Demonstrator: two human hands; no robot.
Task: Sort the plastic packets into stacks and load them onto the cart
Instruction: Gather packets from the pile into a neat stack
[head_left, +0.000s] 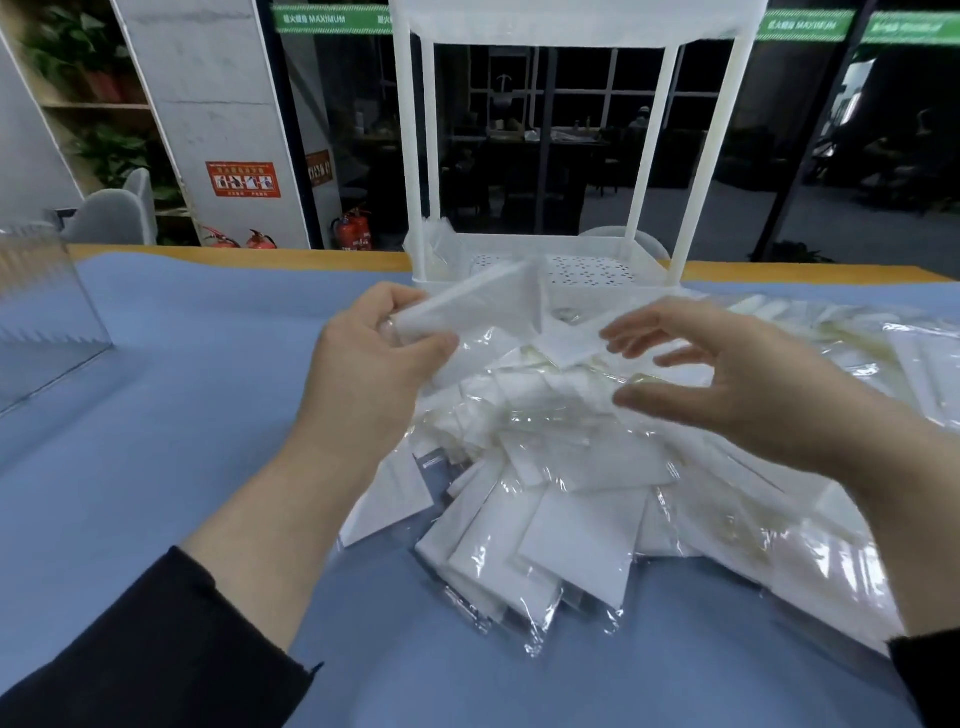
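blue table (208, 364), packets (545, 519) partly under hands (374, 374)

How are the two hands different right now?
The left hand pinches a white packet lifted above the pile; the right hand holds nothing. The left hand's fingers are curled; the right hand's are spread and relaxed. Both hover over the pile, with dark sleeves.

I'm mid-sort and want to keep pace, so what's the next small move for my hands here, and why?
Probably bring the open right hand onto the free end of the white plastic-wrapped packet that the left hand pinches, to square it. That packet is lifted above the loose pile of clear-wrapped white packets, and the white plastic cart stands just behind.
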